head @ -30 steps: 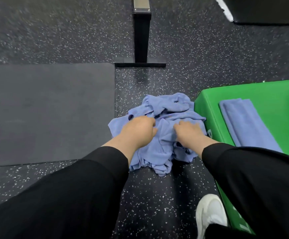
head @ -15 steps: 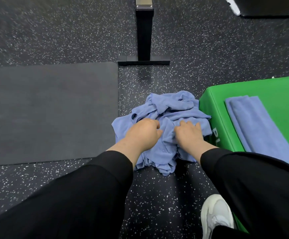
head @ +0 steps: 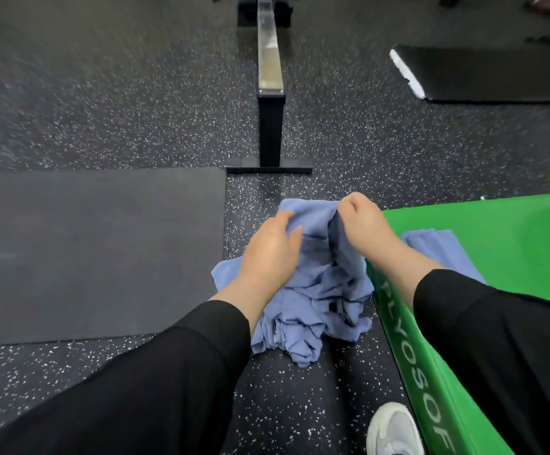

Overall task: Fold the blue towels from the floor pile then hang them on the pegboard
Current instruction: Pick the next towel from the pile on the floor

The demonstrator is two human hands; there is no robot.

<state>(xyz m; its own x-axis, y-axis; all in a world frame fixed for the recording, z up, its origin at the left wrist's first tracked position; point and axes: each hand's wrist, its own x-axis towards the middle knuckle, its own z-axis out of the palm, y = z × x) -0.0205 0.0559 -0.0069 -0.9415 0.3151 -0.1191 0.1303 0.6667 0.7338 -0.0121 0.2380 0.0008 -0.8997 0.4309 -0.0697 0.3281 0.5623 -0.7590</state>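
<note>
Blue towel (head: 313,218): top edge gripped by my left hand (head: 267,251) and right hand (head: 362,221), both directly above the pile (head: 313,310); lift straight up.

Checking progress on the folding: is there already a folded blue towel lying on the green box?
Yes, a flat folded blue towel lies on top of the green box, beside the right hand.

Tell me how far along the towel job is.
Done: one folded towel lies on the green plyo box. In hand: left hand and right hand grip a towel atop the floor pile. Left: folding the pile, all hanging; no pegboard in view.
</note>
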